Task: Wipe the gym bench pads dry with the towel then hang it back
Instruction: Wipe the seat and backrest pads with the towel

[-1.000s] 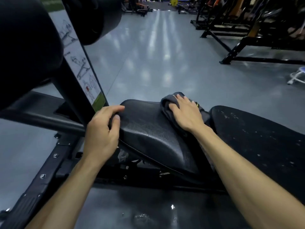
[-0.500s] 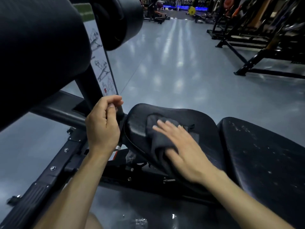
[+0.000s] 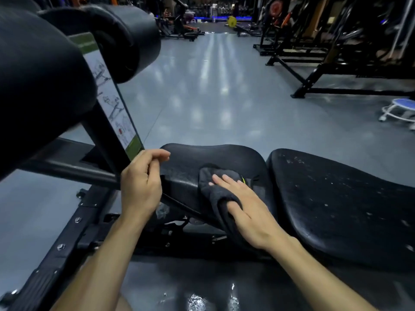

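Two black pads are lying side by side on the bench, and the seat pad (image 3: pixel 215 162) serves as the landmark for everything else. On its near half the right hand (image 3: pixel 244 209) is pressing a dark grey towel (image 3: pixel 215 194) flat, fingers straight and spread, palm down. Judging by that flat press, the person is spreading the load so the cloth is meeting as much vinyl as possible while it is rubbing the seat dry. The towel is lying bunched under and ahead of those fingers: a fold is poking out beyond the fingertips toward the far edge of the seat pad, another fold is wrapping up beside the thumb, and the rest is draping over the pad's near edge below the palm.

At the left end of the seat pad the left hand (image 3: pixel 141 185) is hovering with its fingers loosely curled and nothing in them; whether it is touching the pad's edge is unclear. It is probably staying close to steady the bench or the body while the other arm is working.

To the right of the seat pad, just beside it across a narrow gap, the back pad (image 3: pixel 341 198) is showing pale specks and droplets, so I judge it is waiting to be wiped. Left of the seat pad a slanted post is carrying an instruction placard (image 3: pixel 112 104), with roller pads (image 3: pixel 125 39) above
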Tool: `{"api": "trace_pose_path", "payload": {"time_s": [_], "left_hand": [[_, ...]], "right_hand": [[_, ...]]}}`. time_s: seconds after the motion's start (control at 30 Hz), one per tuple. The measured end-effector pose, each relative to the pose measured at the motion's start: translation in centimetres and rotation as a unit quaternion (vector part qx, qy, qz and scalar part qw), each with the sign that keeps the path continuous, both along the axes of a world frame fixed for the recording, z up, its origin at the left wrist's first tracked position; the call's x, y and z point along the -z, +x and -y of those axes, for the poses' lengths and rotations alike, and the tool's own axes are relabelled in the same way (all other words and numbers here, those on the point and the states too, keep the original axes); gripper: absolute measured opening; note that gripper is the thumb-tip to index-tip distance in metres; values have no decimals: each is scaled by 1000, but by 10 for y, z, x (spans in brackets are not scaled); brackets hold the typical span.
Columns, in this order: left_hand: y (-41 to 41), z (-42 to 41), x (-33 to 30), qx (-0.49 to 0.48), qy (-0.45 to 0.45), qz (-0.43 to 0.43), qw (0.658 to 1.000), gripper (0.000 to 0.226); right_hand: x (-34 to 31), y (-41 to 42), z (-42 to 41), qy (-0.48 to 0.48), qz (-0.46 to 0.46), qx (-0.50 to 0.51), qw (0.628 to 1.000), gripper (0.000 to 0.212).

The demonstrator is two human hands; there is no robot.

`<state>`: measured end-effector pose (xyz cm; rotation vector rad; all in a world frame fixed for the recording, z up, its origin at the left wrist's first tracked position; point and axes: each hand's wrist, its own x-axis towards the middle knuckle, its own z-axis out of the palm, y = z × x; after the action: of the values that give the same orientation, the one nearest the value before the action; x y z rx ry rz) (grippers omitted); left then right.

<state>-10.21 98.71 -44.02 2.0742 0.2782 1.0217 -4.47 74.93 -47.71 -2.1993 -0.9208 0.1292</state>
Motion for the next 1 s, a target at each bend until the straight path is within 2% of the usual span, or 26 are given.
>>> {"api": "trace_pose_path", "payload": {"time_s": [0.1,0.2,0.27,0.33,0.4,0.5,0.6,0.63,0.7,0.77,0.87,0.93,1.0], "left_hand": [[11,24,1,59,17,-7,998,31],[18,43,5,111,82,-38,990,33],[20,53,10,136,115,-67,982,33],[22,61,11,157,135,-85,975,32],[25,72,10,169,144,-91,971,31],[30,92,7,187,146,-96,967,30],[34,113,7,213,140,-119,960,30],[34,120,9,225,144,-134,954,28],[36,135,11,258,166,-163,938,26],[43,149,9,291,185,-173,923,24],[56,170,1,335,214,-154,904,23],[61,174,1,355,222,-151,896,23],[65,167,8,365,224,-164,889,22]], "right_hand": [[1,-5,42,30,-47,113,992,61],[-2,-19,53,101,-153,227,957,52],[-2,-30,54,99,-206,259,938,65],[-5,-37,64,151,-253,284,912,55],[-22,-43,89,288,-303,329,846,50],[-37,-51,143,470,-329,324,753,67],[-52,-63,199,566,-300,330,693,53],[-55,-66,219,580,-271,338,690,48],[-64,-70,250,535,-200,390,722,41],[-52,-65,274,465,-171,453,741,40],[-19,-46,286,260,-155,547,780,47],[5,-34,278,153,-176,562,794,48],[27,-31,253,32,-145,543,827,47]]}}
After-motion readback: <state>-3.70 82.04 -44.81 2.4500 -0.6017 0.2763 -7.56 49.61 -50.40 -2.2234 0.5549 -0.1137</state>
